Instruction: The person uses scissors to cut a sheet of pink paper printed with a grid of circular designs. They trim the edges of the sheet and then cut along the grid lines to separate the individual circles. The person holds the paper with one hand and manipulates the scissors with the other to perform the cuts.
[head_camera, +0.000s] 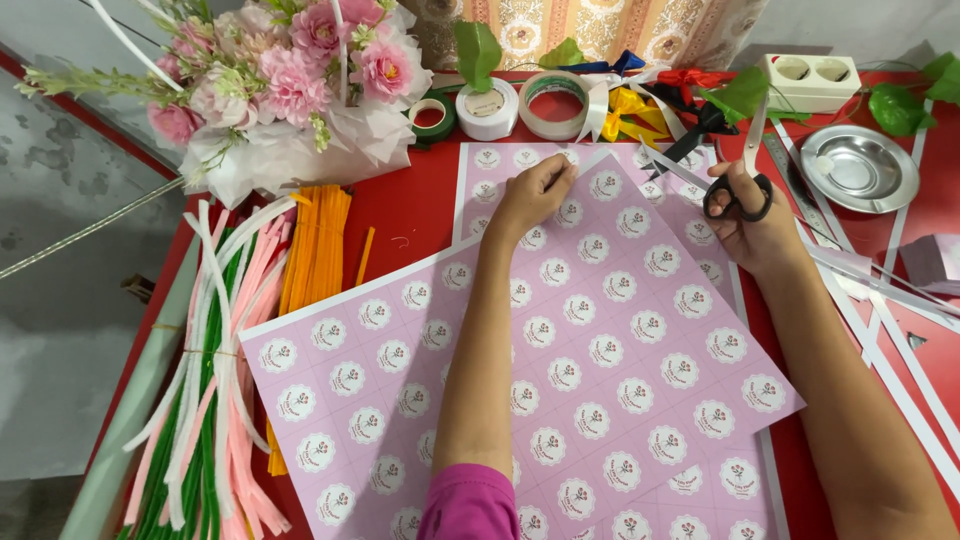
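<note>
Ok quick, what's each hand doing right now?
Left hand: closed, pinching the far corner of the pink sticker sheet.
Right hand: closed around black scissors, blades open.

Two bare forearms come into view from the lower edge. The left arm wears a short sleeve (468, 503) of magenta-pink fabric, smooth and plain, with its hem ending near the elbow. Below that hem the forearm is uncovered down to the left hand (530, 195). The right arm shows no sleeve at all in view, bare from the frame edge to the right hand (757, 232). No rings, watch or bracelets show on either wrist, and no gloves are worn.
</note>
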